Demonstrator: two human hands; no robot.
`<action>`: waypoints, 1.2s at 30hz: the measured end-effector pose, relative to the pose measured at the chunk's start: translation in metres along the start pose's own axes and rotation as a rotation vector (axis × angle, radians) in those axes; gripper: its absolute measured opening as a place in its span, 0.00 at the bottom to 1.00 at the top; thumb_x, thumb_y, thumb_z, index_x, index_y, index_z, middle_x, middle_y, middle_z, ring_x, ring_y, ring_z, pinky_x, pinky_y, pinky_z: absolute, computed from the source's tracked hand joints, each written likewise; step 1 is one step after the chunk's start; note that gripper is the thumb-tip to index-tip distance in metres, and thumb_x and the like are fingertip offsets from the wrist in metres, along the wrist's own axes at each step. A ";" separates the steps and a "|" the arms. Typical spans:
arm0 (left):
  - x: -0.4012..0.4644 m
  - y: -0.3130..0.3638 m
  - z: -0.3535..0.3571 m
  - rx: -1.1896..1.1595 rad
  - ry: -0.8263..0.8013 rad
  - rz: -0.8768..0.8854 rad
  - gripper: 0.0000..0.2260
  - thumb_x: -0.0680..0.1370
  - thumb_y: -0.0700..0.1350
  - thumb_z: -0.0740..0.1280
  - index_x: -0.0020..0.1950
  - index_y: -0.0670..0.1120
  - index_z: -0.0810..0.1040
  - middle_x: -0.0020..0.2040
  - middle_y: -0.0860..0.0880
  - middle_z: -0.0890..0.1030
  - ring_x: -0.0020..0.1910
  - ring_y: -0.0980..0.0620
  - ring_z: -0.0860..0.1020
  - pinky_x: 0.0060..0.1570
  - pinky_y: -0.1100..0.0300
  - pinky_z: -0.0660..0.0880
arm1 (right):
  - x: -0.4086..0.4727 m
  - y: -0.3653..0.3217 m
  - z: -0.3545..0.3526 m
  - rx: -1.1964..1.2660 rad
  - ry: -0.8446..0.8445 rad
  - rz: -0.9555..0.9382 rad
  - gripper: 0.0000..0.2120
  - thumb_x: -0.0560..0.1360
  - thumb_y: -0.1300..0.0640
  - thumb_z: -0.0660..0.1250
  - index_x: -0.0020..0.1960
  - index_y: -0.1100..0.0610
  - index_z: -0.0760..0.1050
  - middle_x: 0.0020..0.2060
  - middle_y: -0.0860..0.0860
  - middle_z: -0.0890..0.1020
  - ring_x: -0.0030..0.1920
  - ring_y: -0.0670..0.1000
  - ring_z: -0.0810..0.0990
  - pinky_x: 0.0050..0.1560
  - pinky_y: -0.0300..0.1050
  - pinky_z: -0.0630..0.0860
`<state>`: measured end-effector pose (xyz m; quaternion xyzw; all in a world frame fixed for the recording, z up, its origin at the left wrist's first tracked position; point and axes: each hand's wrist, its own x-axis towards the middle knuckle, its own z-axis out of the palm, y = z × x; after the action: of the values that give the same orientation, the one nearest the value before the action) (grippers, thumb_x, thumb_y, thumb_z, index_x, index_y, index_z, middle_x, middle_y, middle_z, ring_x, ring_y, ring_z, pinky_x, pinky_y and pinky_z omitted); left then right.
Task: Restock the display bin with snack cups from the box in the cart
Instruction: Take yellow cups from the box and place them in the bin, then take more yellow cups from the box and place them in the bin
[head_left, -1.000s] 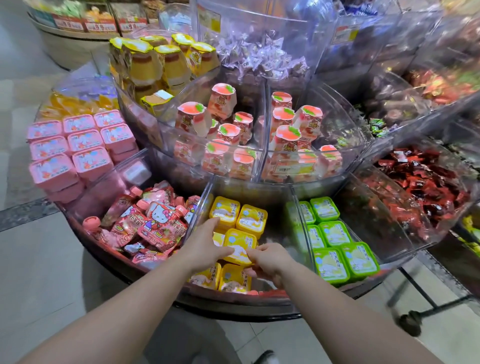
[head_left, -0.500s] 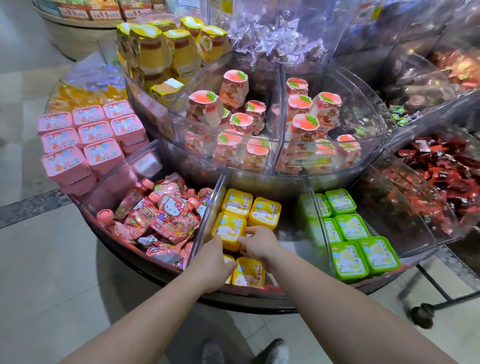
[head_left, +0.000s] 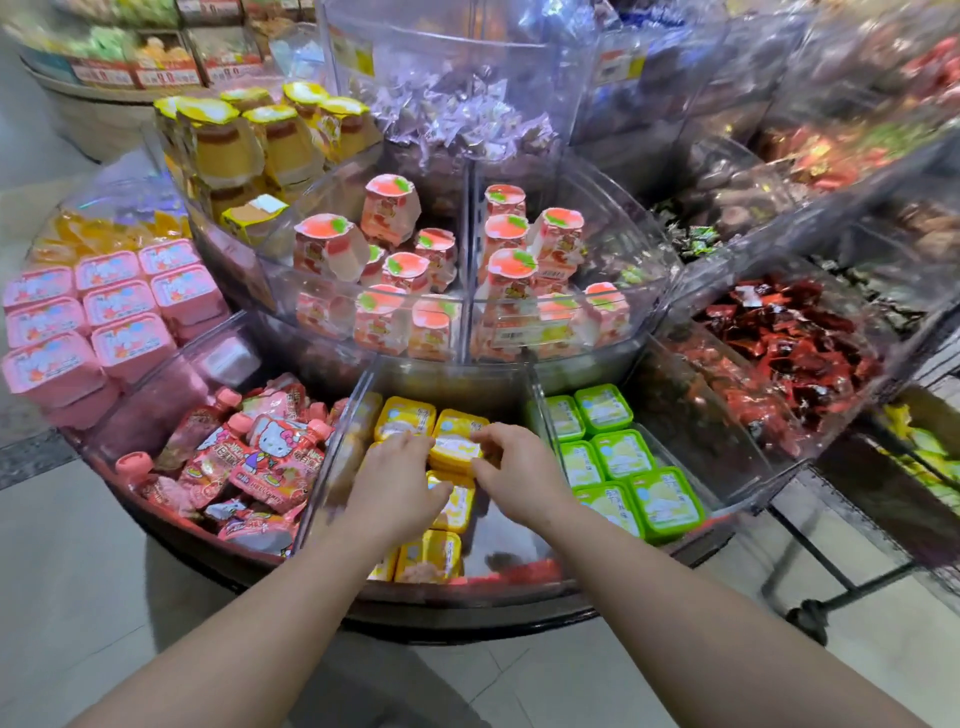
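The display bin (head_left: 511, 551) is a clear wedge compartment at the front of a round stand, holding yellow square snack cups (head_left: 405, 415). Two cups lie at its back, others in the middle and at the front (head_left: 428, 558). My left hand (head_left: 395, 488) and my right hand (head_left: 514, 473) are both inside the bin. Between them they hold one yellow snack cup (head_left: 453, 451), which sits on top of another in the middle. Left fingers grip its left edge, and right fingers curl over its right edge. The box is not in view.
Green cups (head_left: 623, 457) fill the compartment to the right, and pink pouches (head_left: 249, 457) the one to the left. Pink tubs (head_left: 88, 322) stand at the far left. An upper tier holds peach cups (head_left: 405, 270). A black cart frame with a wheel (head_left: 810, 618) stands at the right.
Both hands moved from the bin's front cups farther back to the middle. They now hold a yellow cup just before the back row.
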<state>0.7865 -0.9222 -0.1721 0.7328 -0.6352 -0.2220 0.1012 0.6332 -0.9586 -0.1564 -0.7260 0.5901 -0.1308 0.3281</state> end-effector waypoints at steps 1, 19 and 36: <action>0.005 0.016 0.002 0.031 0.010 0.012 0.27 0.75 0.56 0.67 0.71 0.48 0.67 0.69 0.46 0.70 0.70 0.45 0.65 0.68 0.52 0.63 | -0.004 0.010 -0.015 -0.016 0.045 -0.027 0.16 0.74 0.57 0.67 0.62 0.50 0.77 0.55 0.50 0.80 0.57 0.51 0.77 0.57 0.43 0.73; 0.018 0.488 0.178 0.243 0.002 0.573 0.23 0.70 0.61 0.64 0.62 0.53 0.72 0.61 0.47 0.74 0.63 0.42 0.71 0.63 0.50 0.66 | -0.160 0.370 -0.321 -0.320 0.391 0.375 0.26 0.70 0.47 0.66 0.68 0.46 0.69 0.64 0.52 0.73 0.65 0.57 0.69 0.64 0.49 0.70; 0.222 0.734 0.330 0.168 -0.331 0.647 0.33 0.72 0.57 0.67 0.73 0.48 0.61 0.69 0.46 0.69 0.70 0.43 0.65 0.68 0.53 0.63 | -0.059 0.630 -0.500 -0.271 0.286 0.693 0.30 0.72 0.50 0.67 0.73 0.50 0.64 0.65 0.56 0.72 0.66 0.59 0.70 0.64 0.50 0.68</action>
<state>0.0080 -1.2210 -0.1904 0.4543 -0.8576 -0.2411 0.0016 -0.1569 -1.1198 -0.1671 -0.4949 0.8517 -0.0333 0.1687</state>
